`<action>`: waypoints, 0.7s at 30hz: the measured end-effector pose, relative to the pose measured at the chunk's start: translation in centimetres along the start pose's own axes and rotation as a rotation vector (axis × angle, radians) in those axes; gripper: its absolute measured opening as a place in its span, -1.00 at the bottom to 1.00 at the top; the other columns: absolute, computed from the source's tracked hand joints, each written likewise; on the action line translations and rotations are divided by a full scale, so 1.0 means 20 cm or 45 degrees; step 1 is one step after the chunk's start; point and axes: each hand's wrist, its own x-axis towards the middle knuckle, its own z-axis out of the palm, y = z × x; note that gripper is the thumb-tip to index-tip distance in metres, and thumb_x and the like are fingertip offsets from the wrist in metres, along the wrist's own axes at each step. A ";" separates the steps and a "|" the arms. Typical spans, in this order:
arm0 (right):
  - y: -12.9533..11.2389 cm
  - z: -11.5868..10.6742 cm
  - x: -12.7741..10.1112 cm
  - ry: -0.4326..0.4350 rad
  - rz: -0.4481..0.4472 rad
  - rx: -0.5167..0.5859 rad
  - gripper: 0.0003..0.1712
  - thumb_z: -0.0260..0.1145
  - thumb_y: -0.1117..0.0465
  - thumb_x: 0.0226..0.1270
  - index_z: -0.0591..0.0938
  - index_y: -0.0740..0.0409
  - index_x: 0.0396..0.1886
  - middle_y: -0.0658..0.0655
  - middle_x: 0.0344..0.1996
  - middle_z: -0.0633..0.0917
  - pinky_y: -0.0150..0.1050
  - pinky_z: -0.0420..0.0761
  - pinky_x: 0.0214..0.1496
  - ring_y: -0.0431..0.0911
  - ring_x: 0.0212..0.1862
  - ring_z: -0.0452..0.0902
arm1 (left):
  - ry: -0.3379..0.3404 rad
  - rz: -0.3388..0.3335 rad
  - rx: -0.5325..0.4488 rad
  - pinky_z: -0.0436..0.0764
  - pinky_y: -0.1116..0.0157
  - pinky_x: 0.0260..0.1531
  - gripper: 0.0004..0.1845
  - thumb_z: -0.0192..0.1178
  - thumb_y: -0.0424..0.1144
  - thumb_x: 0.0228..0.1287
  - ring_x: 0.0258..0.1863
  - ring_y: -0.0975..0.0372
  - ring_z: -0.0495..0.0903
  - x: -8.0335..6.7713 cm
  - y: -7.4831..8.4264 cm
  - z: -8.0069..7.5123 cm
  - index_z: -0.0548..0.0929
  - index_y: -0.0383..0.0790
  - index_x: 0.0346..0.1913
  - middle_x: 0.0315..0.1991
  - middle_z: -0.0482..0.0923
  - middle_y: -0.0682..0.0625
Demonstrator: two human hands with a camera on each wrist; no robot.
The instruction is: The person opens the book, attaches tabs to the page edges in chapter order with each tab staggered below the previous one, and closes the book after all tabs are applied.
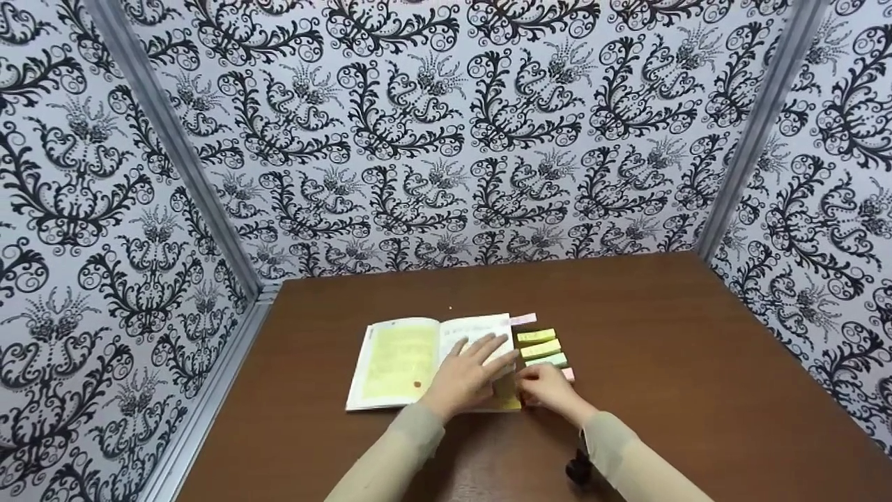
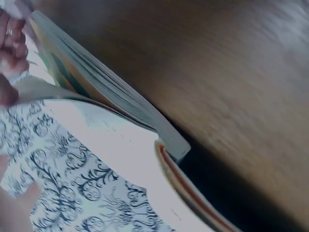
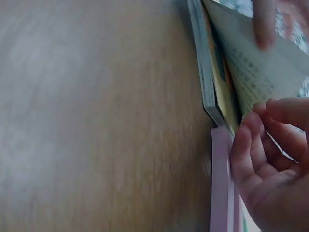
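Observation:
An open book (image 1: 404, 362) lies on the brown table, its left page mostly yellow with a small red dot. My left hand (image 1: 463, 373) spreads its fingers flat over the white right page (image 1: 481, 325). At the book's lower right corner, my right hand (image 1: 550, 392) pinches the edge of a page with thumb and fingertips. That page (image 3: 256, 63) slants up off the pages below it in the right wrist view, showing a yellow page (image 1: 511, 394) underneath. Close by my right hand stands a thick pink sticky-note pad (image 3: 220, 179).
Several sticky-note pads, including a yellow one (image 1: 536, 336) and a green one (image 1: 550, 360), line the book's right side. A pink strip (image 1: 524, 318) juts from the top right. A small black object (image 1: 578, 468) is by my right sleeve. Patterned walls (image 1: 446, 139) enclose the table.

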 end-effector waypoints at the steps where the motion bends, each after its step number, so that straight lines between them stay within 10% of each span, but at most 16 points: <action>1: 0.00 0.01 0.00 0.012 -0.082 -0.098 -0.82 0.23 0.41 0.14 0.68 0.46 -0.32 0.07 -0.52 0.65 -0.32 0.56 -0.50 -0.20 -0.55 0.51 | 0.035 0.018 0.066 0.37 -0.05 0.21 -0.15 0.44 -0.11 -0.10 0.39 0.12 0.24 0.00 0.01 -0.01 0.40 0.15 0.38 0.41 0.28 0.02; 6: -0.02 0.06 -0.01 0.044 -0.387 -0.396 -0.79 0.29 0.46 0.02 0.70 0.26 -0.30 0.10 -0.31 0.70 -0.11 0.60 -0.21 -0.05 -0.28 0.61 | 0.158 0.092 0.399 0.16 -0.11 0.32 -0.28 0.28 0.22 0.05 0.46 0.14 0.09 0.01 0.05 -0.04 0.44 0.20 0.35 0.46 0.18 0.07; 10: -0.05 0.10 -0.01 -0.049 -0.443 -0.455 -0.67 0.34 0.39 0.09 0.67 0.26 -0.08 0.21 -0.06 0.67 0.08 0.53 0.03 0.10 -0.02 0.58 | 0.100 0.092 0.606 0.00 -0.14 0.36 -0.05 -0.03 0.62 -0.08 0.50 0.13 -0.07 0.03 0.10 -0.10 0.47 0.13 0.33 0.53 0.00 0.03; 21: -0.09 0.20 0.02 -0.129 -0.564 -0.660 -0.61 0.39 0.17 0.22 0.64 0.28 -0.01 0.21 -0.04 0.66 -0.01 0.56 0.03 0.10 -0.01 0.58 | -0.583 -0.097 1.002 -0.35 -0.08 0.39 -0.52 0.00 0.18 0.31 0.51 0.10 -0.45 0.08 0.17 -0.20 0.53 0.25 0.26 0.53 -0.07 0.15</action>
